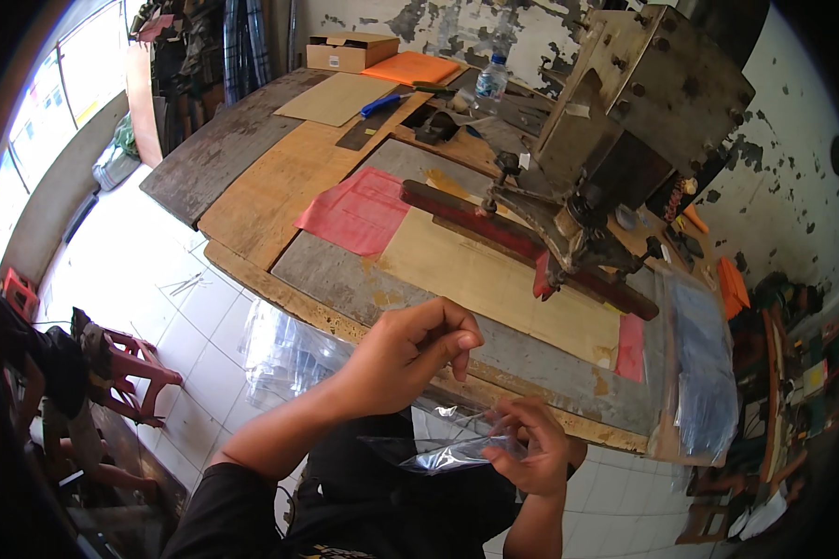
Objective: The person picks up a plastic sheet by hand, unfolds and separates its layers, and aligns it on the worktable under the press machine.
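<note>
My right hand (pixel 534 447) grips a clear plastic sheet (pixel 452 456) at one edge, low over my lap near the table's front edge. The sheet is folded or crumpled and catches the light. My left hand (pixel 421 347) is raised above the front edge, thumb and fingers curled together in a pinch. Whatever may be between its fingertips is too small or hidden to make out. Ahead of it lies a long cream sheet (pixel 475 284) on the grey press bed (pixel 336 279), with red sheets (pixel 359 212) at its ends. A dark red bar (pixel 587 275) crosses above the cream sheet.
A heavy metal press head (pixel 648 79) looms at the back right. Clear plastic sheets hang at the front left (pixel 289 354), and a bluish plastic stack (pixel 702 368) lies at the right. Farther back are a bottle (pixel 490 86), a blue cutter (pixel 379 104) and a cardboard box (pixel 350 53).
</note>
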Motion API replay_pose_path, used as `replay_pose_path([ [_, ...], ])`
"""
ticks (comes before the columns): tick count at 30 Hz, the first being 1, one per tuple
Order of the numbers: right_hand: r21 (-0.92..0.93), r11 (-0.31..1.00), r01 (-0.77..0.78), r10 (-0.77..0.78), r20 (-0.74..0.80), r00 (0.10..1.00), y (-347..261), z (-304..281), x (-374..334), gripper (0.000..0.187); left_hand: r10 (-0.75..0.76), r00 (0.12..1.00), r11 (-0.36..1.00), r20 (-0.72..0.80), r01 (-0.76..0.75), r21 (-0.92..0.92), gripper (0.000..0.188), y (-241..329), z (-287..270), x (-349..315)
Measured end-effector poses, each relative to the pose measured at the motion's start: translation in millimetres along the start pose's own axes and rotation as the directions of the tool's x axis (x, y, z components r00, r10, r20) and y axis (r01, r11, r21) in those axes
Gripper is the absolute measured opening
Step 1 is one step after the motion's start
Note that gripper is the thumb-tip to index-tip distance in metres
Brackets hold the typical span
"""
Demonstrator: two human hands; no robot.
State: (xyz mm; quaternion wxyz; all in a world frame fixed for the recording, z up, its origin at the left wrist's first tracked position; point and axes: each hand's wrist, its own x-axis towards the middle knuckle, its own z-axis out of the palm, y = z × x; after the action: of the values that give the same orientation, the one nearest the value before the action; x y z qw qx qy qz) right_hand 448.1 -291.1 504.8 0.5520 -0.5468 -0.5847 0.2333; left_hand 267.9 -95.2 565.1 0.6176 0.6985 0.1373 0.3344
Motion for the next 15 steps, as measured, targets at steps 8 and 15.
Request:
replay_pose_path([
  [8,0.061,0.997,-0.037,0.040,-0.055,0.998,3,2,-6,0.056,0.141,0.989,0.948,-0.041,-0.123,0.294,0.009,3,-2,9],
  [15,0.105,0.994,-0.036,0.043,-0.061,0.997,12,2,-7,0.057,0.177,0.957,0.912,-0.230,-0.071,0.405,0.002,5,-50,-15],
])
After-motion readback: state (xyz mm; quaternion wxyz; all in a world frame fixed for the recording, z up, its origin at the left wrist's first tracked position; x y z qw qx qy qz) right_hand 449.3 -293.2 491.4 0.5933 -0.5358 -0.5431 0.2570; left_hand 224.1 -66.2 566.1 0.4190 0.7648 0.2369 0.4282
